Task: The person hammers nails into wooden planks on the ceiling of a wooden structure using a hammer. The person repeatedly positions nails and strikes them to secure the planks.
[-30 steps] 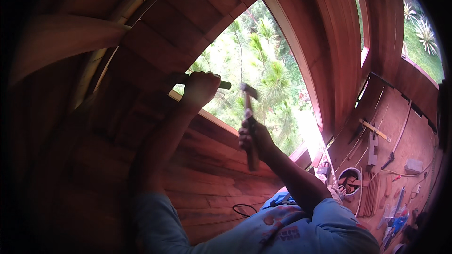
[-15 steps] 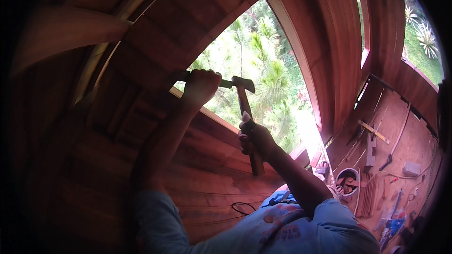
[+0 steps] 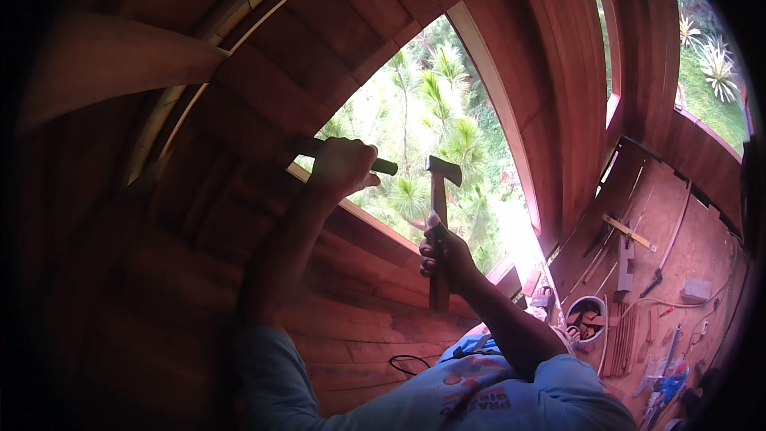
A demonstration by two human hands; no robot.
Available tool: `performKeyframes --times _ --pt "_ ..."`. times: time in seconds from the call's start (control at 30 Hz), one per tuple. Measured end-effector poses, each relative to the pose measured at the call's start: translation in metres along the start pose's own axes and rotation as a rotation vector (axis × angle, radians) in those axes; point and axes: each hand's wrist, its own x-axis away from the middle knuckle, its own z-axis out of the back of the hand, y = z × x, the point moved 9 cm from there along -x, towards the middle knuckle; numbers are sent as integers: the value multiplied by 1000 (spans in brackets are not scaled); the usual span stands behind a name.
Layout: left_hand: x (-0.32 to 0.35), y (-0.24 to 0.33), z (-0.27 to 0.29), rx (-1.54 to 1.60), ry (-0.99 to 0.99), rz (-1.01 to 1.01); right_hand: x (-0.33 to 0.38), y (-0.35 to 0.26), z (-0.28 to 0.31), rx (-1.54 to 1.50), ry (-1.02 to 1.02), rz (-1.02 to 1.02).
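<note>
My left hand is closed around a dark chisel, held sideways at the left part of the window opening. The chisel's butt end sticks out to the right of my fist, while its other end runs into shadow by the wooden wall. In my right hand is a hammer, gripped on the lower part of its wooden handle. Its dark metal head stands upright against the bright window, to the right of the chisel's end and apart from it.
Curved wooden planks surround the opening, with greenery outside. A wooden beam juts in at upper left. Down at right, a bucket of wood scraps, a grey block, wood strips and several tools lie on the floor.
The hammer has moved right and down, off the chisel's butt end, which it met before. My left hand keeps its hold, with the chisel tilted slightly more and lower in view.
</note>
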Motion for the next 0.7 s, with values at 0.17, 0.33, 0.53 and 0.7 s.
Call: performKeyframes --times 0.17,0.33,0.53,0.7 --pt "5 7 11 62 40 -27 -18 -31 -8 48 -9 175" --pt "3 7 11 58 35 -39 -61 -80 -24 87 -27 340" --pt "3 7 14 84 78 21 -89 -80 -89 -9 -308 382" --pt "21 5 30 212 275 -4 -80 -85 -107 -21 -283 508"
